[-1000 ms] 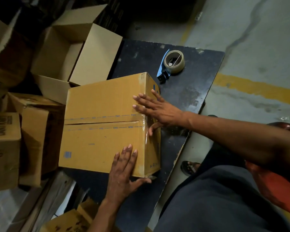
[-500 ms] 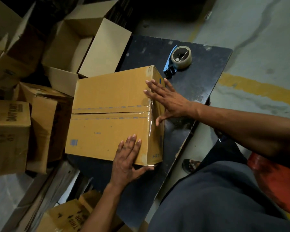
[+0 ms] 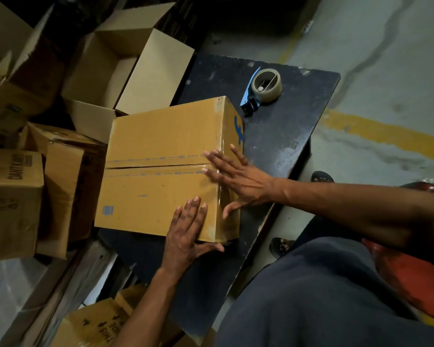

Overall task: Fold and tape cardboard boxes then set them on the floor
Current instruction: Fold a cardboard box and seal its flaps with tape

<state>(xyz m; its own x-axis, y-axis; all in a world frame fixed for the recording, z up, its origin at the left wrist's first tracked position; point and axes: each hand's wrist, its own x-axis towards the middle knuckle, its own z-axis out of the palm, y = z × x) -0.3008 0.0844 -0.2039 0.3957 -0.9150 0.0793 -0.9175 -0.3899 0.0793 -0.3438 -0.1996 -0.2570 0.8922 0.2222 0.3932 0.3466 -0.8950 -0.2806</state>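
The taped box (image 3: 166,169) lies on the dark table (image 3: 281,136), with the left hand (image 3: 188,231) flat on its near top and the right hand (image 3: 238,179), fingers straight, pressing its right edge, near the tape dispenser (image 3: 263,87).

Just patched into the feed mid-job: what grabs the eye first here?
A closed tan cardboard box with clear tape along its top seam sits on a dark worn table at the centre, with the left hand and right hand laid flat on its near end. Behind it on the table rests a blue-handled tape dispenser, and an open empty cardboard box stands to the far left.
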